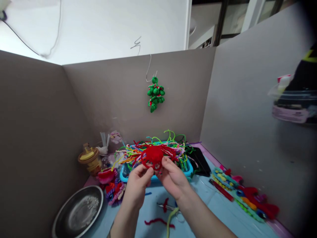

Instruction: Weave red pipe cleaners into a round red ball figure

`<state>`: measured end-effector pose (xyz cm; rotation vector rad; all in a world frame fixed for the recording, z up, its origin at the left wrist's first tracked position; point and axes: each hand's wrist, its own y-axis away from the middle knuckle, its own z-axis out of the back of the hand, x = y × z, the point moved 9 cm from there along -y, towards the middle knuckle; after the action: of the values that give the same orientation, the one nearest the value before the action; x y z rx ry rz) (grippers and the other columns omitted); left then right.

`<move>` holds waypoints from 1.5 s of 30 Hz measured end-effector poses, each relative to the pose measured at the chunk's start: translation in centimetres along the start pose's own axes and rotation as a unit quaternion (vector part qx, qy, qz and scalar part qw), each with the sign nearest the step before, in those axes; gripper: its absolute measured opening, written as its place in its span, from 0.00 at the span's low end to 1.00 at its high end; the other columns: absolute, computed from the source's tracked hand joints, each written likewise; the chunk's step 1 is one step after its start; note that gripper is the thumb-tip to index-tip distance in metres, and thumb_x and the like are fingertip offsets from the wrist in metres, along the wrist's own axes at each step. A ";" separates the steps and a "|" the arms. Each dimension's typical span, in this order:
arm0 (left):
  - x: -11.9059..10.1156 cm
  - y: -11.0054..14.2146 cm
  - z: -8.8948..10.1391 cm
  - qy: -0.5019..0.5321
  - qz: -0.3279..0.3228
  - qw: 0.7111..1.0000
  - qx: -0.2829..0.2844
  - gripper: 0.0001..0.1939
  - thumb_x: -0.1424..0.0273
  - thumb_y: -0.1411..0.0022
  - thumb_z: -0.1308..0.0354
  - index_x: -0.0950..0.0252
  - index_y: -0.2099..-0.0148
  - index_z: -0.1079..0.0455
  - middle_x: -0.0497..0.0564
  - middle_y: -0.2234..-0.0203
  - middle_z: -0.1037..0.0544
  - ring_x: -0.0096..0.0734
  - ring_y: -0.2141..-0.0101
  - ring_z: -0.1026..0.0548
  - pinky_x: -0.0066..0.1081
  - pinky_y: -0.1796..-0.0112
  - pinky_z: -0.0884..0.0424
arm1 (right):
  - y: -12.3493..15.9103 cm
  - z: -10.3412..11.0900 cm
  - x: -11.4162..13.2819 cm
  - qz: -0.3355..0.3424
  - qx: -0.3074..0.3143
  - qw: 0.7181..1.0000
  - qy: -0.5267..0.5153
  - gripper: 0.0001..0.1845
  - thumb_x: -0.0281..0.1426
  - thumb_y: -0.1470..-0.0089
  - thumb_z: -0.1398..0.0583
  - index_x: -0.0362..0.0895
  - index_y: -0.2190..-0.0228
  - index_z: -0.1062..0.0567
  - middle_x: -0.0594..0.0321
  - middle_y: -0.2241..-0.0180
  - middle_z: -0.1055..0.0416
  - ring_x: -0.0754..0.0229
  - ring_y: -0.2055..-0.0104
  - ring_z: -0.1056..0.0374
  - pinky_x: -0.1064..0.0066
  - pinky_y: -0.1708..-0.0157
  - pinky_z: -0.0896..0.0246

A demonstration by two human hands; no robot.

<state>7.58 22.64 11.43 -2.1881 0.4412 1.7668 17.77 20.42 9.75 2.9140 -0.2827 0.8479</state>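
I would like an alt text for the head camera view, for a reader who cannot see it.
Two bare hands hold a red fuzzy piece before a blue basket of colourful stems; a metal bowl sits at left.

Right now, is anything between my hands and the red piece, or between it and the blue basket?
Nothing visible: the left hand and right hand both hold the red piece. Toward the blue basket, only the colorful strands spilling over its rim might interfere; depth is unclear.

Glossy metal bowl (78, 211), fuzzy stems (158, 220)
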 end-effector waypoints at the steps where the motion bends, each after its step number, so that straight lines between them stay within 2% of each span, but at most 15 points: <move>1: 0.0 0.0 0.2 -0.008 -0.004 1.000 -0.005 0.14 0.61 0.52 0.37 0.68 0.71 0.31 0.42 0.83 0.37 0.17 0.83 0.46 0.22 0.81 0.51 | 0.1 -0.2 -0.2 -0.004 0.004 1.000 -0.010 0.10 0.31 0.61 0.33 0.47 0.73 0.28 0.70 0.74 0.26 0.63 0.72 0.32 0.71 0.71 0.38; 5: -1.2 0.1 0.4 -0.111 -0.079 0.991 -0.002 0.13 0.63 0.50 0.38 0.67 0.78 0.33 0.44 0.82 0.35 0.22 0.79 0.40 0.24 0.76 0.44 | 0.3 -0.9 -0.5 -0.021 0.014 0.999 -0.024 0.11 0.36 0.57 0.35 0.47 0.68 0.25 0.66 0.71 0.23 0.57 0.67 0.29 0.66 0.68 0.35; 8: -2.6 0.4 -0.1 -0.185 -0.144 0.972 0.003 0.11 0.66 0.47 0.40 0.66 0.78 0.33 0.47 0.77 0.31 0.28 0.73 0.36 0.27 0.70 0.40 | 0.3 -0.6 -0.7 -0.042 0.004 0.998 -0.047 0.10 0.33 0.58 0.34 0.45 0.70 0.24 0.65 0.73 0.22 0.56 0.66 0.28 0.65 0.68 0.34; 12: -3.3 0.6 -0.4 -0.221 -0.174 0.959 -0.015 0.11 0.68 0.45 0.44 0.65 0.77 0.34 0.47 0.77 0.32 0.29 0.73 0.35 0.27 0.70 0.39 | 0.0 0.1 -1.2 -0.058 -0.021 0.991 -0.115 0.06 0.29 0.57 0.34 0.45 0.71 0.24 0.67 0.73 0.22 0.60 0.71 0.28 0.67 0.70 0.33; 16: -3.5 0.6 -0.5 -0.241 -0.195 0.951 -0.023 0.10 0.68 0.44 0.46 0.64 0.76 0.34 0.47 0.76 0.32 0.30 0.72 0.34 0.27 0.69 0.39 | -0.1 0.1 -1.6 -0.067 -0.028 0.986 -0.151 0.03 0.26 0.52 0.37 0.43 0.70 0.24 0.64 0.72 0.22 0.62 0.71 0.28 0.70 0.73 0.34; 20: -3.3 0.3 0.2 -0.222 -0.202 0.953 -0.037 0.09 0.68 0.44 0.45 0.64 0.76 0.34 0.47 0.76 0.32 0.29 0.71 0.34 0.26 0.68 0.39 | 0.1 -0.1 -2.1 -0.081 -0.029 0.984 -0.157 0.03 0.26 0.50 0.39 0.44 0.71 0.24 0.65 0.72 0.22 0.62 0.70 0.28 0.71 0.71 0.34; 24: -2.7 -0.2 1.1 -0.170 -0.180 0.968 -0.050 0.08 0.68 0.45 0.43 0.65 0.75 0.33 0.47 0.75 0.30 0.29 0.71 0.33 0.26 0.68 0.38 | 0.2 -0.2 -2.7 -0.090 -0.023 0.983 -0.157 0.01 0.27 0.51 0.38 0.44 0.73 0.24 0.66 0.73 0.23 0.63 0.72 0.30 0.70 0.70 0.36; 26: -1.9 -0.6 1.6 -0.133 -0.150 0.978 -0.053 0.08 0.67 0.46 0.42 0.65 0.73 0.33 0.46 0.77 0.31 0.26 0.74 0.35 0.24 0.71 0.39 | 0.2 0.1 -2.9 -0.085 -0.033 0.985 -0.144 0.01 0.29 0.53 0.36 0.45 0.73 0.24 0.66 0.74 0.23 0.63 0.73 0.31 0.69 0.71 0.37; 29: -0.6 -1.4 2.0 -0.090 -0.089 0.991 -0.044 0.09 0.65 0.48 0.40 0.66 0.70 0.32 0.43 0.80 0.33 0.22 0.80 0.38 0.22 0.77 0.43 | -0.1 0.3 -2.0 -0.028 -0.036 0.996 -0.076 0.07 0.30 0.59 0.33 0.45 0.74 0.24 0.66 0.73 0.24 0.62 0.71 0.32 0.70 0.69 0.38; 31: -0.4 -1.6 2.3 -0.067 -0.074 0.993 -0.060 0.13 0.66 0.51 0.37 0.66 0.65 0.32 0.45 0.75 0.30 0.21 0.79 0.36 0.22 0.77 0.40 | -0.2 0.1 -0.6 0.036 -0.020 0.999 0.008 0.10 0.32 0.61 0.32 0.45 0.72 0.24 0.65 0.71 0.24 0.61 0.68 0.32 0.69 0.66 0.39; 33: -0.8 -1.4 2.7 -0.047 -0.089 0.991 -0.092 0.20 0.67 0.54 0.35 0.65 0.58 0.33 0.48 0.68 0.28 0.23 0.74 0.31 0.24 0.72 0.35 | -0.1 -0.3 0.7 0.096 -0.004 0.990 0.100 0.14 0.36 0.59 0.33 0.44 0.68 0.24 0.62 0.68 0.24 0.59 0.64 0.32 0.66 0.61 0.40; 37: -1.4 -0.7 1.9 -0.006 -0.109 0.990 -0.094 0.24 0.67 0.52 0.36 0.63 0.52 0.35 0.53 0.59 0.27 0.30 0.63 0.27 0.28 0.63 0.31 | 0.3 -1.0 2.3 0.174 0.021 0.946 0.272 0.16 0.40 0.54 0.37 0.44 0.63 0.24 0.58 0.61 0.27 0.55 0.58 0.33 0.62 0.54 0.41; 40: -1.1 -0.3 1.2 0.046 -0.101 0.990 -0.085 0.26 0.68 0.50 0.36 0.61 0.48 0.37 0.54 0.56 0.27 0.33 0.58 0.27 0.29 0.59 0.31 | 0.8 -2.0 2.6 0.210 0.048 0.890 0.401 0.16 0.41 0.51 0.40 0.45 0.62 0.23 0.56 0.53 0.32 0.52 0.51 0.37 0.60 0.50 0.44; 43: -0.9 -0.3 1.1 0.105 -0.092 0.986 -0.088 0.27 0.70 0.51 0.35 0.61 0.48 0.37 0.53 0.57 0.25 0.32 0.58 0.26 0.28 0.59 0.32 | 1.2 -2.9 2.5 0.218 0.080 0.845 0.482 0.15 0.41 0.47 0.43 0.46 0.63 0.23 0.56 0.51 0.36 0.53 0.47 0.41 0.60 0.46 0.49; 45: -0.6 -0.5 1.4 0.140 -0.077 0.983 -0.095 0.28 0.71 0.52 0.34 0.62 0.49 0.37 0.53 0.59 0.24 0.31 0.60 0.26 0.27 0.60 0.32 | 1.1 -2.6 2.9 0.221 0.069 0.835 0.499 0.14 0.40 0.47 0.43 0.46 0.65 0.23 0.56 0.53 0.36 0.53 0.49 0.40 0.61 0.49 0.45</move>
<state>6.45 23.67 11.80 -2.5414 0.1618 1.4803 18.57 19.28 13.52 2.0722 -0.7946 2.3405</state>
